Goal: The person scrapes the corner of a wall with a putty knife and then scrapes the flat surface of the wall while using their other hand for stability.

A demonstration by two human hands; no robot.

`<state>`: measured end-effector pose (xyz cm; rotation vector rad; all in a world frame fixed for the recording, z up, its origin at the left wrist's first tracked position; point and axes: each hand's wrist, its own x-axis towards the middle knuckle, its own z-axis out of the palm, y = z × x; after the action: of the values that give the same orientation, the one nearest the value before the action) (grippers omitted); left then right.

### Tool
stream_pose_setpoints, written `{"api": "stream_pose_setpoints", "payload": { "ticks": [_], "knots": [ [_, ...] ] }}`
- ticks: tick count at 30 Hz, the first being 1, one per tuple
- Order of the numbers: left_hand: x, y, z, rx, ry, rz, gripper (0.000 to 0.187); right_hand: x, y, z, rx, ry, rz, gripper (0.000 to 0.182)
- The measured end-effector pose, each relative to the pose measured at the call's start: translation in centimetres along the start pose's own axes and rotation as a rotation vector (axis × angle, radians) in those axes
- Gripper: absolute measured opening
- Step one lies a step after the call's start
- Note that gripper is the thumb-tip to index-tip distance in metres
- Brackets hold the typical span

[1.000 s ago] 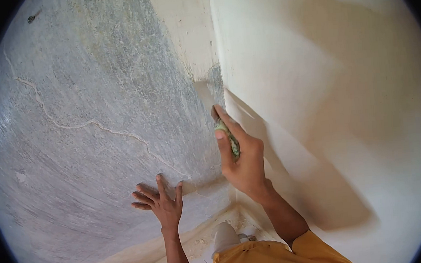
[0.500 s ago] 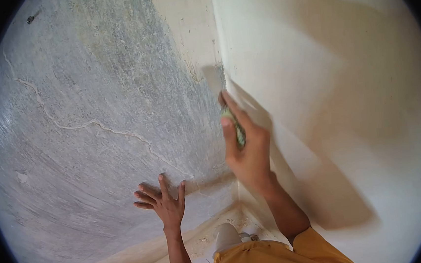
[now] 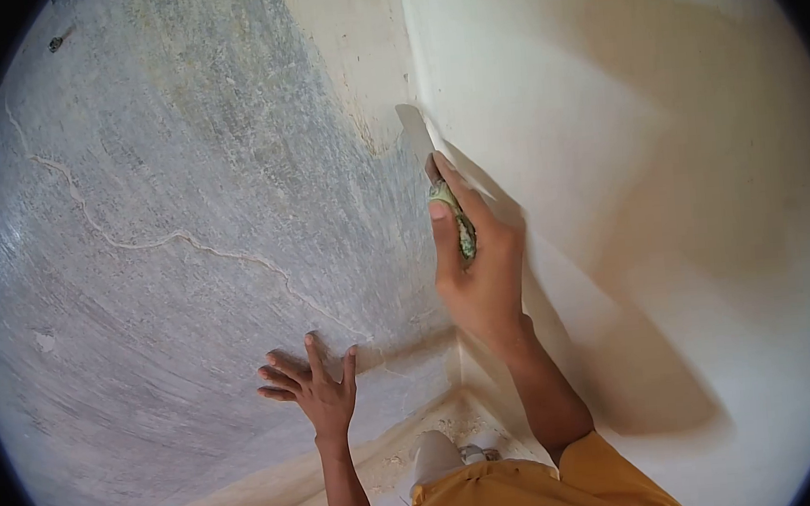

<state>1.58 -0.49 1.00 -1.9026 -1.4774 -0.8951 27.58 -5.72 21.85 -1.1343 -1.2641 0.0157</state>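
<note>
My right hand (image 3: pixel 485 261) is wrapped round the green, worn handle of a scraper (image 3: pixel 416 130), its index finger stretched along the tool. The thin metal blade points up and lies against the wall by the corner, at the lower end of a cream patch (image 3: pixel 365 52). Lower and to the left, my left hand (image 3: pixel 319 388) rests on the grey scraped wall (image 3: pixel 191 308) with its fingers spread and nothing in it, just under the end of a long pale crack (image 3: pixel 180 236).
A smooth cream wall (image 3: pixel 704 182) stands on the right and carries broad shadows. Below, the floor (image 3: pixel 379 464) by the corner has crumbs of debris on it. A dark hole (image 3: pixel 56 44) marks the grey wall at the upper left.
My right hand has moved slightly up and to the right with the scraper, whose blade now shows clearly instead of blurred. My left hand has stayed in place.
</note>
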Motion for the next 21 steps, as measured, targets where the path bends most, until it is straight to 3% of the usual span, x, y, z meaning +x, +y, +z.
{"api": "stream_pose_setpoints", "payload": {
  "ticks": [2,5,10,16,21],
  "knots": [
    [-0.1,0.0,-0.1,-0.008,-0.003,-0.007,0.088,-0.2,-0.4,-0.2,0.002,-0.012,0.008,0.045],
    [0.0,0.2,0.1,-0.012,0.007,-0.013,0.088,-2.3,1.2,1.3,0.031,0.025,-0.17,0.045],
    [-0.1,0.1,-0.2,0.0,-0.012,-0.005,0.089,-0.3,0.1,0.0,0.053,0.001,-0.038,0.047],
    [-0.1,0.2,0.1,0.001,-0.016,-0.019,0.089,-0.9,0.7,0.6,0.003,0.05,-0.124,0.047],
    [0.2,0.3,-0.2,0.006,0.004,-0.006,0.089,-1.3,0.3,0.9,-0.012,0.027,-0.064,0.046]
  ]
}}
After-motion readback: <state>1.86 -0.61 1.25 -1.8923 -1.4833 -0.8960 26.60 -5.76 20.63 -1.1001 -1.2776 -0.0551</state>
